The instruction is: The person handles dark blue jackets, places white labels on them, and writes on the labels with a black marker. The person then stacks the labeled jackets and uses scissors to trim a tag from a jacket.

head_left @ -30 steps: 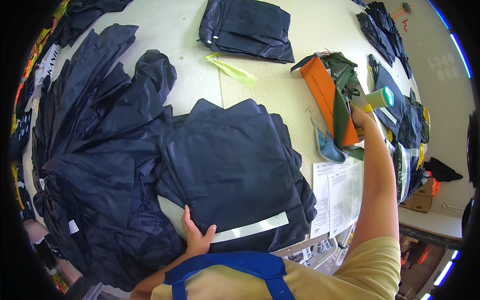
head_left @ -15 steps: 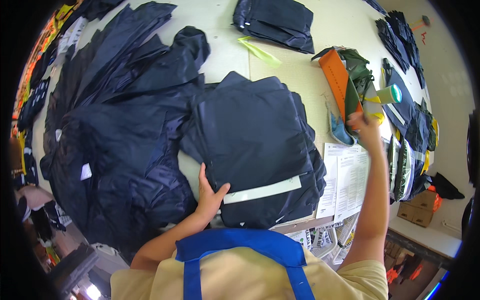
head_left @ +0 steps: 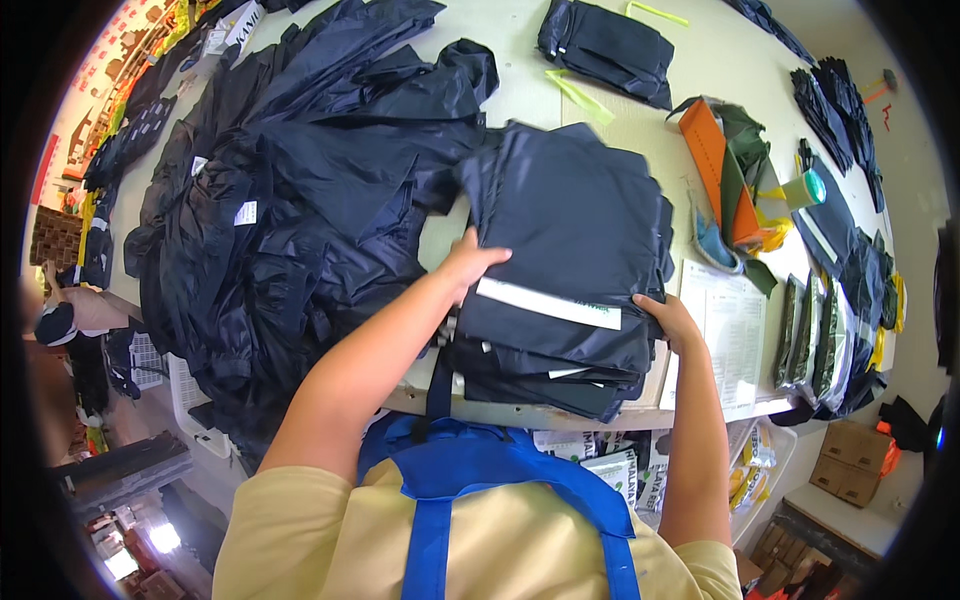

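Observation:
In front of me lies a stack of folded dark navy garments (head_left: 575, 215). A white paper strip (head_left: 560, 305) with print runs across the top garment near its front edge. My left hand (head_left: 472, 264) grips the left edge of the top folded garment, thumb on top, the other fingers partly hidden. At its right edge my right hand (head_left: 674, 320) holds it too, thumb over the fabric and fingers down the side. The front of the stack shows several uneven layers and slivers of other white strips. A large loose heap of dark garments (head_left: 320, 230) lies to the left.
An orange box (head_left: 712, 160) with green cloth stands at the right, beside a green-and-white cylinder (head_left: 800, 190). Printed sheets (head_left: 720, 345) lie by my right forearm. Bagged packs (head_left: 815, 330) stand farther right. Another folded dark bundle (head_left: 608, 50) and a yellow-green strip (head_left: 580, 95) lie behind.
My right hand has left the orange box and come to the stack's right edge. My left hand has moved farther up the stack's left edge. The white strip now lies higher on the stack.

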Available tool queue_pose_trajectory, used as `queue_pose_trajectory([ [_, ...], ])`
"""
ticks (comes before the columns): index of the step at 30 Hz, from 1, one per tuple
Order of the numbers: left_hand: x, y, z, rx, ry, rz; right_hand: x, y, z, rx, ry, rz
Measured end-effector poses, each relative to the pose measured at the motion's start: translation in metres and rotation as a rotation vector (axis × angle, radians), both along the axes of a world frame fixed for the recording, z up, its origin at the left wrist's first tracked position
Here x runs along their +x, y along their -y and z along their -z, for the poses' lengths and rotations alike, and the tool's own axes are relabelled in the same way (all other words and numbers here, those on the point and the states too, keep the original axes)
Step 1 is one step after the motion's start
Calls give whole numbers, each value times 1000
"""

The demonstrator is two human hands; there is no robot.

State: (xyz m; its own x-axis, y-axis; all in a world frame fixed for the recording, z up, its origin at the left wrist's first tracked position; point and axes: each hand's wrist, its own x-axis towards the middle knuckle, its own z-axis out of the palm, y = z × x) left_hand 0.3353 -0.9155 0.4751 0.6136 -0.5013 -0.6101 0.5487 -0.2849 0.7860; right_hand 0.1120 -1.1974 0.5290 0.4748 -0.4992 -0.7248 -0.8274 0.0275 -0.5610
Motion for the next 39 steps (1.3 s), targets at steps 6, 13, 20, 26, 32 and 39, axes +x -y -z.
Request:
queue_pose_trajectory([
  [6, -23, -8, -7, 295, 477, 236, -64, -30, 32, -294, 177, 314],
  [13, -61, -80, -2, 234, 602, 267, -72, -72, -26, -245, 178, 465],
  [20, -61, -72, 10, 145, 728, 349, -60, -78, -6, -486, 118, 195],
  [26, -99, -66, -33, 423, 767, 743, -57, -67, -43, -941, -30, 184],
  [32, -96, -74, -21, 333, 659, 740, -9, -135, -135, 381, 936, 425],
  [39, -102, -81, -47, 173, 617, 395, 32, -148, -113, 439, 903, 205],
])
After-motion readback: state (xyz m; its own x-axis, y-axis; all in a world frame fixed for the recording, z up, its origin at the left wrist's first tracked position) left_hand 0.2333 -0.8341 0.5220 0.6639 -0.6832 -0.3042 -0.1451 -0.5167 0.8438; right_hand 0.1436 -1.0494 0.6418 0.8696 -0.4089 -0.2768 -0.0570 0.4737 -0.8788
